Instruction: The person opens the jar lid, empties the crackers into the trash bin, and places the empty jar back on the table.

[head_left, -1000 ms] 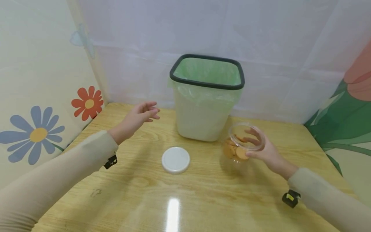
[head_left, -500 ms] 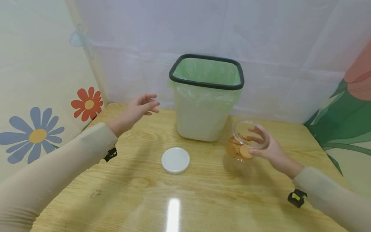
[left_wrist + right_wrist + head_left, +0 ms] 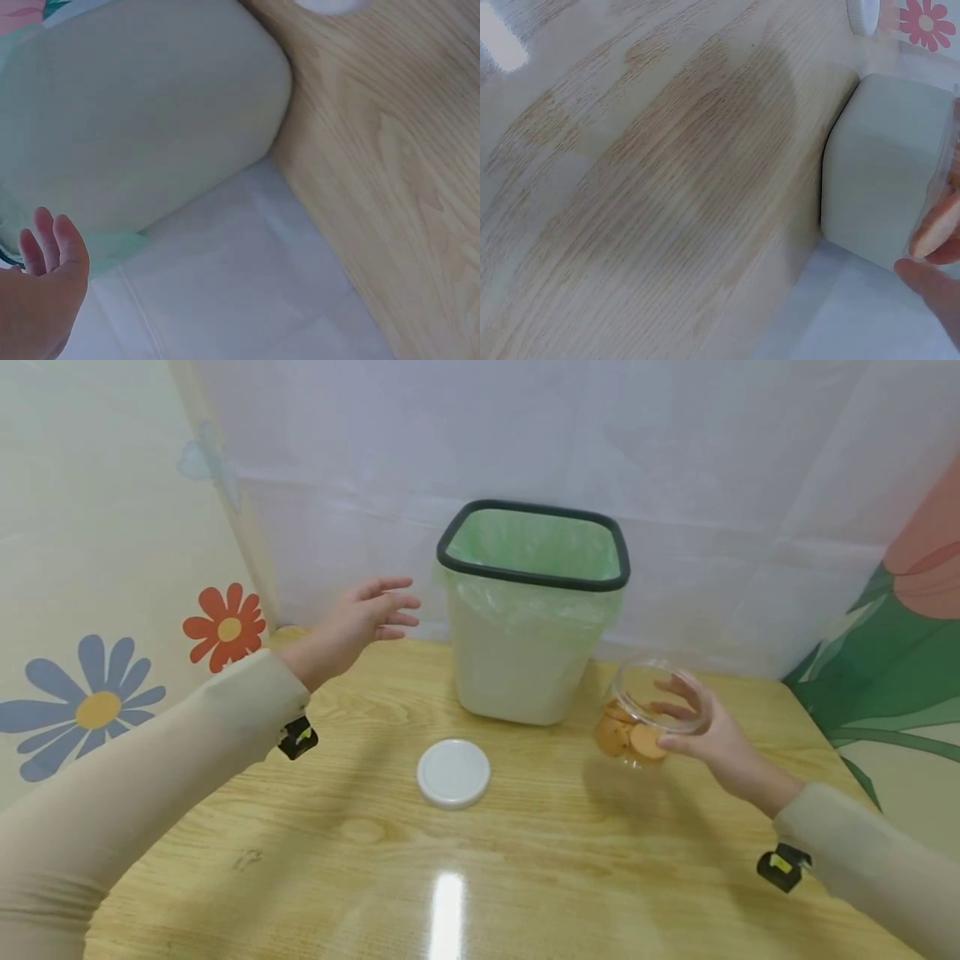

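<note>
A clear lidless jar (image 3: 628,693) holds several round orange-brown cookies (image 3: 626,731). My right hand (image 3: 708,731) grips it near the mouth, thumb at the front and fingers round the back, with the jar above the table at the right. In the right wrist view a cookie (image 3: 939,225) shows at the right edge beside the thumb. My left hand (image 3: 371,614) hovers left of the trash bin (image 3: 525,652) with fingers loosely extended, holding nothing. The bin has a dark rim and a green liner bag (image 3: 540,539). In the left wrist view the left hand (image 3: 56,277) overlaps the bin's side.
A round white lid (image 3: 453,773) lies on the wooden table (image 3: 360,860) in front of the bin. Behind the bin hangs a pale cloth (image 3: 390,460). Flower-printed sheets stand at the left and right sides of the table.
My right hand has carried the cookie jar a little to the right and up. My left hand has risen slightly and its fingers have spread. Bin and lid have stayed put.
</note>
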Motion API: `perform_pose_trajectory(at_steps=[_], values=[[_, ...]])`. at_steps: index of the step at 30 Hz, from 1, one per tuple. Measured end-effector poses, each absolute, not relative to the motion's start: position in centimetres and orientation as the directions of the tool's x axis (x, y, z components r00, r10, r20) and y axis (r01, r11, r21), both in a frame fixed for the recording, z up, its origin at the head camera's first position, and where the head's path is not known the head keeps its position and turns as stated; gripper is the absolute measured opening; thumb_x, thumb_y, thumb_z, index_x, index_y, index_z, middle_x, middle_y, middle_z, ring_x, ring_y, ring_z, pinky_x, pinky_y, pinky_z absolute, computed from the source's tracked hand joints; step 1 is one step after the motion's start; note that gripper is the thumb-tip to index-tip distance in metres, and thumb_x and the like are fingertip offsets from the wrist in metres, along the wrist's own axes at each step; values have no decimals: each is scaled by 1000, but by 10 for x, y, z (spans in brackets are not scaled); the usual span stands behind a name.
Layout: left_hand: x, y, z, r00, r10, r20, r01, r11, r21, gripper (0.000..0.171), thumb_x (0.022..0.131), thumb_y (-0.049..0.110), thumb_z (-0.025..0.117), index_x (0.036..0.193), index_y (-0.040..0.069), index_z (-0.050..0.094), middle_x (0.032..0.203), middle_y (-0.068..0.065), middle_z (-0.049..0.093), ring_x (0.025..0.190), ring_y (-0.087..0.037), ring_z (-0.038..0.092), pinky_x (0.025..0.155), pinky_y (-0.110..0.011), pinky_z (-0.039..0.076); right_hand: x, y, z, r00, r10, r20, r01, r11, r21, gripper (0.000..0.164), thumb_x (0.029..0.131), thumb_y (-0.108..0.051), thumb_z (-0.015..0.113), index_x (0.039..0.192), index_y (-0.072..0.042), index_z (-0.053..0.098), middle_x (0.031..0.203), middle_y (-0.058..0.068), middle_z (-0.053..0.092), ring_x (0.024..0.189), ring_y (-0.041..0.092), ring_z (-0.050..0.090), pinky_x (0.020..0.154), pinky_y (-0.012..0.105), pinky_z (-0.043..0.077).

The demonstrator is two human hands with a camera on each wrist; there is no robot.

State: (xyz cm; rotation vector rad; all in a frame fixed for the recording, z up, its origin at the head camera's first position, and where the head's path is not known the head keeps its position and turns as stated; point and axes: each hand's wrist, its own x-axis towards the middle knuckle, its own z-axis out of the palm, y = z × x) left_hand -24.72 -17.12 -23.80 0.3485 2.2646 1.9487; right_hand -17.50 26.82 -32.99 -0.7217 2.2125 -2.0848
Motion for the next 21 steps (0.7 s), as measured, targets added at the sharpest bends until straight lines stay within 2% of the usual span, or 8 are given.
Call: perform_pose_trajectory(at_steps=[4, 10, 15, 21], values=[[-250, -165, -227, -971, 237, 30, 37, 28, 999, 55, 103, 23, 47, 150, 2, 28, 129, -12, 47, 108, -18, 56, 103, -36, 41, -176, 270, -326, -883, -341, 322, -341, -4, -940, 73, 85, 11, 67, 143, -22, 38, 135, -7, 45, 115, 5, 54, 84, 20, 52], [-258, -158, -211, -966, 258, 9, -7, -58, 998, 59, 103, 18, 45, 154, 3, 17, 151, -19, 30, 133, -31, 38, 113, -40, 29, -178, 274, -319, -876, -331, 352, -364, -27, -931, 72, 85, 10, 67, 143, -24, 41, 134, -6, 47, 114, 6, 55, 82, 19, 52], [-266, -153, -201, -962, 272, -17, -37, -70, 997, 60, 103, 14, 44, 155, 7, 14, 158, -16, 20, 141, -32, 28, 113, -38, 29, -179, 278, -312, -878, -304, 370, -371, -57, -927, 67, 85, 11, 66, 139, -22, 43, 133, -5, 49, 113, 6, 56, 81, 18, 52], [-277, -147, -192, -966, 255, -41, -68, -98, 993, 60, 103, 10, 44, 155, 7, 15, 159, -15, 19, 142, -30, 26, 113, -35, 29, -180, 281, -305, -881, -300, 366, -366, -57, -929, 67, 86, 15, 62, 140, -18, 40, 134, -6, 48, 114, 5, 56, 82, 18, 52]])
